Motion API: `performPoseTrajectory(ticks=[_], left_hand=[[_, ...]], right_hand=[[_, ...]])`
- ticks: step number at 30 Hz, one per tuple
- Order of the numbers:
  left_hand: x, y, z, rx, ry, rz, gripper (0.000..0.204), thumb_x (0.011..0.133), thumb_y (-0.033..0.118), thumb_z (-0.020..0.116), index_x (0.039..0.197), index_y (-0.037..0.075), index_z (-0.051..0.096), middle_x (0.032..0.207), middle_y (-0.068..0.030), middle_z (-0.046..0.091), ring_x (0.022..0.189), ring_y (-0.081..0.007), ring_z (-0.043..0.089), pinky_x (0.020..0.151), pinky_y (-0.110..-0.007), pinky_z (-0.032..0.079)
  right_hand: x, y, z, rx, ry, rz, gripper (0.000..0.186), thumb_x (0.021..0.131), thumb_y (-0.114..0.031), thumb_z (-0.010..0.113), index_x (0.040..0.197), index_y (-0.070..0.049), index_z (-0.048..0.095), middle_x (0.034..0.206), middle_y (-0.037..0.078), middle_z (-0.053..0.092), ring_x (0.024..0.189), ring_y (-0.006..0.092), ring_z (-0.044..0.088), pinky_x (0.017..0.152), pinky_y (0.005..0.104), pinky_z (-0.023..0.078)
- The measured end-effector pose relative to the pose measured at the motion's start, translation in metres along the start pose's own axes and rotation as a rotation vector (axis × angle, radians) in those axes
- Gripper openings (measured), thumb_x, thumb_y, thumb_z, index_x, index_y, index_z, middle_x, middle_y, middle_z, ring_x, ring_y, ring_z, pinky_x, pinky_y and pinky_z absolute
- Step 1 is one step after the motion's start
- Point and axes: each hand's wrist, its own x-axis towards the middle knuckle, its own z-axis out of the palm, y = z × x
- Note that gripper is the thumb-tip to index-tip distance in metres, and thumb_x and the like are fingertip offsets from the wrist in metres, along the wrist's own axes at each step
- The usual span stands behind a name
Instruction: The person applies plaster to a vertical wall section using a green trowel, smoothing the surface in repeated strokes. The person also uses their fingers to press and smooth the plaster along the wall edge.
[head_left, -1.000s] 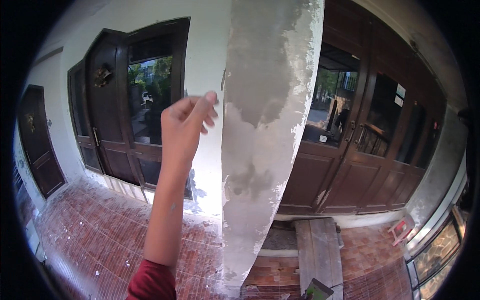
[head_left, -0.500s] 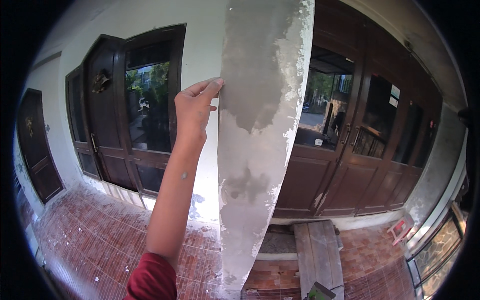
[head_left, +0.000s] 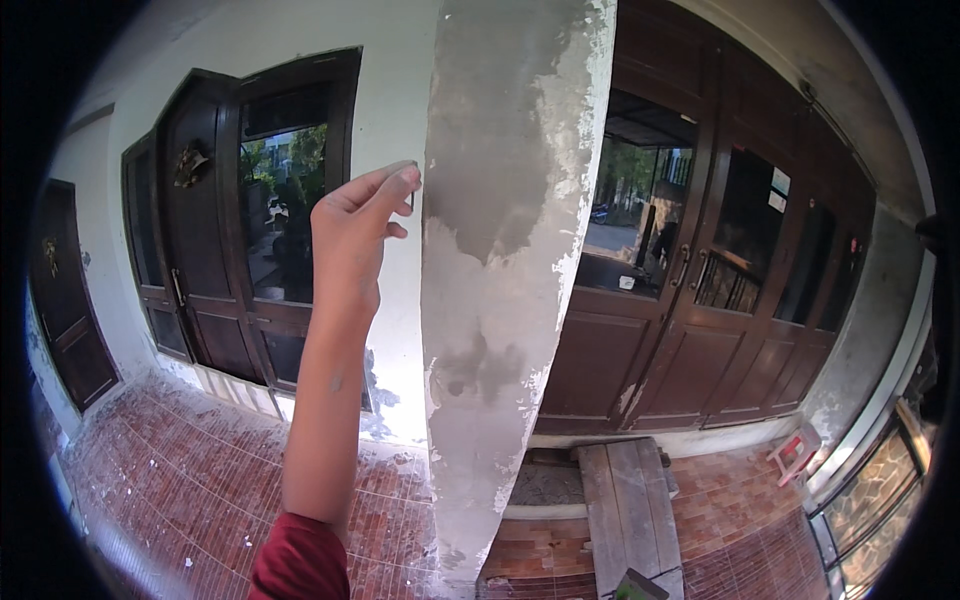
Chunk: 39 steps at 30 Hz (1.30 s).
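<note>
Grey pillar (head_left: 485,300) (left hand (head_left: 350,235) beside)

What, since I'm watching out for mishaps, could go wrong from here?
The left hand seems to pinch a thin dark piece, which could slip. The hand is close to the grey pillar and might scuff its patchy surface. Pale scraps on the reddish floor could make footing poor.
</note>
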Motion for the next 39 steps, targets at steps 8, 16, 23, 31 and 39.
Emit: performPoseTrajectory(ticks=[8, 16, 23, 31, 39], left_hand=[[-0.040, 0.011, -0.014, -0.180, -0.216, -0.095, 0.028, 0.091, 0.018, 0.070, 0.110, -0.003, 0.070, 0.092, -0.0076, 0.070, 0.075, -0.0123, 0.062, 0.066, -0.027, 0.050], [-0.047, 0.012, -0.023, -0.158, -0.278, -0.071, 0.033, 0.096, 0.026, 0.063, 0.110, -0.003, 0.069, 0.090, -0.0094, 0.070, 0.075, -0.0135, 0.062, 0.067, -0.027, 0.049], [0.004, -0.008, -0.013, 0.077, 0.006, 0.097, 0.042, 0.096, 0.035, 0.059, 0.112, -0.003, 0.069, 0.102, -0.0104, 0.070, 0.088, -0.0155, 0.061, 0.073, -0.029, 0.048], [0.028, -0.014, 0.011, -0.118, -0.092, -0.016, 0.060, 0.095, 0.043, 0.046, 0.120, -0.009, 0.063, 0.116, -0.0149, 0.067, 0.104, -0.0236, 0.059, 0.089, -0.039, 0.045], [0.028, -0.007, 0.016, -0.071, -0.034, 0.026, 0.052, 0.093, 0.026, 0.055, 0.131, -0.010, 0.054, 0.119, -0.0172, 0.067, 0.109, -0.0234, 0.061, 0.090, -0.038, 0.048]], right_hand=[[0.049, 0.023, -0.024, -0.092, 0.100, -0.091, 0.046, 0.099, -0.048, 0.052, 0.068, -0.015, 0.045, 0.044, 0.001, 0.035, 0.035, 0.0169, 0.038, 0.034, 0.0433, 0.046], [0.026, 0.013, -0.004, -0.088, 0.050, -0.060, 0.048, 0.099, -0.048, 0.051, 0.065, -0.017, 0.039, 0.044, 0.001, 0.034, 0.035, 0.0182, 0.038, 0.034, 0.0424, 0.044], [0.058, 0.035, -0.013, -0.072, 0.030, -0.005, 0.046, 0.098, -0.048, 0.052, 0.067, -0.016, 0.040, 0.045, 0.001, 0.032, 0.036, 0.0176, 0.035, 0.036, 0.0431, 0.045], [0.022, 0.015, 0.010, -0.114, 0.091, -0.069, 0.045, 0.098, -0.047, 0.053, 0.068, -0.015, 0.045, 0.047, 0.000, 0.034, 0.038, 0.0152, 0.032, 0.038, 0.0471, 0.046], [0.015, 0.013, 0.011, -0.071, 0.067, -0.033, 0.050, 0.099, -0.048, 0.050, 0.062, -0.016, 0.038, 0.044, 0.002, 0.033, 0.035, 0.0179, 0.034, 0.036, 0.0431, 0.041]])
